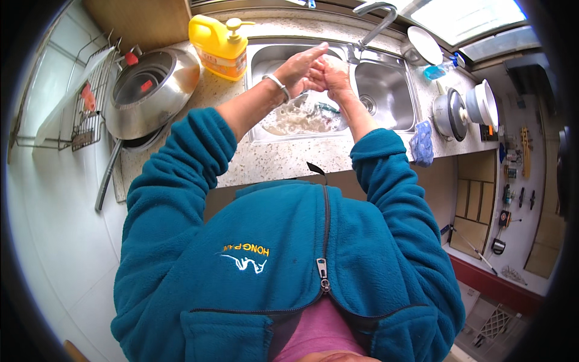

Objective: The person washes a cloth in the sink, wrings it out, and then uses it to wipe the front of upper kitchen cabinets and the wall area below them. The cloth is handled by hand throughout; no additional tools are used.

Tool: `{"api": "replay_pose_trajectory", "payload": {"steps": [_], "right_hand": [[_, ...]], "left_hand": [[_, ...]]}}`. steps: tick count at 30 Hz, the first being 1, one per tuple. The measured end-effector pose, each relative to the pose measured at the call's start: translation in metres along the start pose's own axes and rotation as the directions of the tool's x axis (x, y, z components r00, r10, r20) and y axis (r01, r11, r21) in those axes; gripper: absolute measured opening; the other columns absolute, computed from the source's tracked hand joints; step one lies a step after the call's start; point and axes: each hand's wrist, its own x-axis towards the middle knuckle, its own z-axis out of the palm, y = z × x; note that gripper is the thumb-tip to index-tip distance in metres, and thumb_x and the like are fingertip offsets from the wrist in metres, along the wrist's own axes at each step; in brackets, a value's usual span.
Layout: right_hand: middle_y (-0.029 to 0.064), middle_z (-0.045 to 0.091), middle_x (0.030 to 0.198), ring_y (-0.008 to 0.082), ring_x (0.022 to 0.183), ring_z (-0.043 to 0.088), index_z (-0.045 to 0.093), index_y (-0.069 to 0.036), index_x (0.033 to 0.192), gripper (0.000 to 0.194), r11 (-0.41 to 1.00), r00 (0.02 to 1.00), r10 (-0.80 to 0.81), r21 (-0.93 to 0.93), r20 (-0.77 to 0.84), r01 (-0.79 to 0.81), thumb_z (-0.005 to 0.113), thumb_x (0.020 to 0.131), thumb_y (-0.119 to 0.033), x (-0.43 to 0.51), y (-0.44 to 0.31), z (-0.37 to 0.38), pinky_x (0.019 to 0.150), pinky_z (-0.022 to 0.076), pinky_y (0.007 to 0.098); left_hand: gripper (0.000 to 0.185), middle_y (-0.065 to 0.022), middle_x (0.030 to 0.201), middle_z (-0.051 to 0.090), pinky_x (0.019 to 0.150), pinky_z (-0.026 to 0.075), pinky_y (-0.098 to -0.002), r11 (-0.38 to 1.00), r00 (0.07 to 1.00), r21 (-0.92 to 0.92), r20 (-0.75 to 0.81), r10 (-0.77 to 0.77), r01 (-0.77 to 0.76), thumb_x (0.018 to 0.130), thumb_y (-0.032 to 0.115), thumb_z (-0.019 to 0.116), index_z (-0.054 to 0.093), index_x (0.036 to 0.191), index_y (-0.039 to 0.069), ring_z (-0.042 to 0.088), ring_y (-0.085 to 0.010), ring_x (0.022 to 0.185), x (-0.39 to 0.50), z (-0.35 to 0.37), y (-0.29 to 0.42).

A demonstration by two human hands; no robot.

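Observation:
Above the larger left basin of a stainless steel sink (254, 135), my two wet hands touch each other. My left hand (302, 71), with a pale bangle at its wrist, has its thumb raised and its fingers against the other palm. My right hand (335, 74) is turned palm up with its fingers curled towards the left one; no object shows in either. Below them, cloudy, bubbly water (298, 118) lies in the basin with a dark green item (327, 107) partly in it. The chrome faucet (380, 28) stands behind, between the two basins.
A yellow pump jug (219, 50) stands left of the sink, beside a large steel wok lid or pan (181, 86). Right of the smaller basin (384, 92) are a blue cloth (422, 144), a lidded pot (445, 115), a blue spray bottle (436, 71) and a white bowl (425, 45).

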Motion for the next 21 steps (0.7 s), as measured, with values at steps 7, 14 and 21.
{"api": "replay_pose_trajectory", "payload": {"steps": [7, 14, 21], "right_hand": [[0.0126, 0.063, 0.090, 0.0201, 0.075, 0.065, 0.057, -0.002, 0.093, 0.026, 0.980, 0.985, 0.169, 0.103, 0.038, -0.172, 0.046, 0.099, -0.025, 0.007, 0.008, -0.005, 0.058, 0.0550, 0.0316], [0.0173, 0.064, 0.093, 0.0368, 0.094, 0.062, 0.058, -0.005, 0.092, 0.039, 0.713, 0.962, 0.262, 0.655, 0.080, -0.249, 0.049, 0.095, -0.043, 0.002, 0.000, -0.037, 0.080, 0.0539, 0.0516], [0.0176, 0.062, 0.113, 0.0375, 0.108, 0.057, 0.056, -0.005, 0.115, 0.027, 0.591, 0.985, 0.113, 0.787, 0.132, -0.174, 0.054, 0.092, -0.020, -0.017, 0.005, -0.037, 0.092, 0.0500, 0.0490]], "left_hand": [[0.055, -0.0193, 0.092, 0.067, 0.068, 0.058, -0.0371, 0.997, 0.997, 0.005, -0.004, -0.074, 0.074, 0.093, 0.049, 0.053, 0.060, 0.102, -0.005, 0.069, -0.0261, 0.076, 0.013, -0.019, -0.010], [0.032, -0.0112, 0.100, 0.067, 0.064, 0.057, -0.0317, 0.920, 0.927, 0.363, -0.272, 0.256, -0.148, 0.088, 0.018, 0.062, 0.062, 0.115, 0.002, 0.064, -0.0191, 0.082, 0.004, -0.037, -0.059], [0.037, -0.0146, 0.102, 0.061, 0.085, 0.050, -0.0366, 0.193, 0.500, 0.871, 0.068, 0.863, -0.452, 0.074, -0.001, 0.067, 0.063, 0.111, 0.005, 0.059, -0.0307, 0.098, 0.007, 0.003, -0.079]]}}
